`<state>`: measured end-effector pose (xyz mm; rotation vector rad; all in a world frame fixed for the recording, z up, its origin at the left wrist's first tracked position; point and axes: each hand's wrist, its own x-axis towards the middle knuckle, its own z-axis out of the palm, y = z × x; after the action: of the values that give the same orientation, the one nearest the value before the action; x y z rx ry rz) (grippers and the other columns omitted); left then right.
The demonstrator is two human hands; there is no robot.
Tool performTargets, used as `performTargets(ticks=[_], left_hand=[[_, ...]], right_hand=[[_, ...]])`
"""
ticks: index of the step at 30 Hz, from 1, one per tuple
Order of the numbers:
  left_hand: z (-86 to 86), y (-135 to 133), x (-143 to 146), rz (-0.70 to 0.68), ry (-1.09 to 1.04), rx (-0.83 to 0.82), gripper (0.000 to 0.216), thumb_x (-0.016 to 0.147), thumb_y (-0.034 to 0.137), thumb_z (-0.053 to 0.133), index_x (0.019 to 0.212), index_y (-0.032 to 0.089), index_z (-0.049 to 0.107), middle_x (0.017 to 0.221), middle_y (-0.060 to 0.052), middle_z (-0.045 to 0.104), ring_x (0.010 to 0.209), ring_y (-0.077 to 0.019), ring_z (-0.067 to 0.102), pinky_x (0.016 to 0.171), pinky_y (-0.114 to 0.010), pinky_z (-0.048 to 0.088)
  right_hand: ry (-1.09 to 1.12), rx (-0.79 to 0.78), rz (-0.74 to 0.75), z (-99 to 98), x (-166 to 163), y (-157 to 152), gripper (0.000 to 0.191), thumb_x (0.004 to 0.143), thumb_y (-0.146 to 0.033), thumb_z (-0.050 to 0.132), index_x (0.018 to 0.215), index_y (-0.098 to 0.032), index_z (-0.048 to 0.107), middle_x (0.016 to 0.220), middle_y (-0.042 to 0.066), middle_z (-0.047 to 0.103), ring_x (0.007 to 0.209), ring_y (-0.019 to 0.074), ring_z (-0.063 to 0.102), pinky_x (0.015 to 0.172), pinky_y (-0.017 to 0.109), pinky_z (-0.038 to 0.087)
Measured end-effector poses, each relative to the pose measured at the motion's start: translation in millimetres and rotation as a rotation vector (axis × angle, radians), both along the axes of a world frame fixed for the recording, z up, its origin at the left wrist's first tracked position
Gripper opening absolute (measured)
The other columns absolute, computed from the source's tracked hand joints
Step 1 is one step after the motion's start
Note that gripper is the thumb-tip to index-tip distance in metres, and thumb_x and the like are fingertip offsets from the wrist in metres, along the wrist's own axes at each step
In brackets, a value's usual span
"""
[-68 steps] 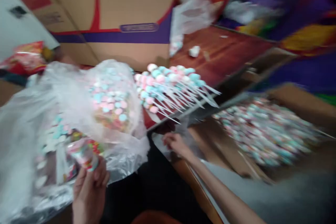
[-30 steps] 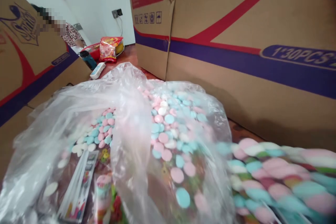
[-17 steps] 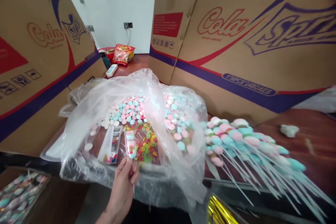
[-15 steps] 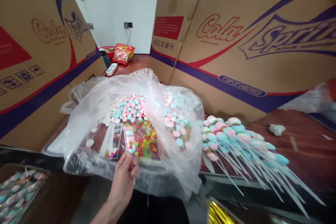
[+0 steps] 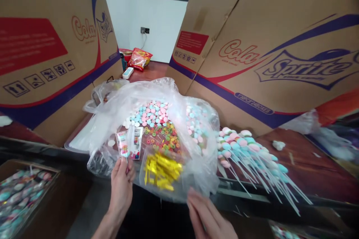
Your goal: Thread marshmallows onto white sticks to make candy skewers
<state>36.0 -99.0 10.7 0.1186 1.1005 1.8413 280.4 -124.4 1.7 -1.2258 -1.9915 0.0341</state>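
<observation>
My left hand [image 5: 121,183] is closed on a wrapped candy stick [image 5: 123,149] at the near edge of a big clear plastic bag [image 5: 126,101]. Inside the bag lie pink, blue and white candy discs [image 5: 151,114], coloured ring sweets [image 5: 166,140] and flat printed wrappers [image 5: 137,143]. My right hand [image 5: 206,216] comes up from below with straight fingers touching the bag's near edge, beside a bundle of gold twist ties [image 5: 162,170]. To the right, a pile of pastel lollipops on white sticks [image 5: 252,157] lies on the dark red table [image 5: 308,164].
Tall Cola Sprite cardboard boxes [image 5: 266,56] wall in the table on the right, and another such box [image 5: 47,52] on the left. A carton of wrapped lollipops [image 5: 19,194] sits low at the left. A red snack packet [image 5: 140,59] and a white remote [image 5: 128,73] lie at the far end.
The view has pulled back and up. My right hand has come into view at the bag's near edge, and the gold ties now show there. My left hand still holds the candy stick.
</observation>
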Motion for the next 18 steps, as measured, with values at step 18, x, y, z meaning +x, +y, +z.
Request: performTargets(ticks=[18], left_hand=[[5.2,-0.8,1.9,-0.114,0.006,-0.040,0.042,0.069,0.043,0.085,0.090,0.019,0.056,0.072,0.004,0.050,0.055,-0.0037,0.033,0.050,-0.015,0.030]], right_hand=[[-0.443,-0.289,0.012,40.0,-120.5,150.4,0.024,0.099,-0.020,0.048,0.098,-0.023,0.073,0.103,0.005,0.072,0.092,0.0186,0.065,0.076,0.027,0.047]])
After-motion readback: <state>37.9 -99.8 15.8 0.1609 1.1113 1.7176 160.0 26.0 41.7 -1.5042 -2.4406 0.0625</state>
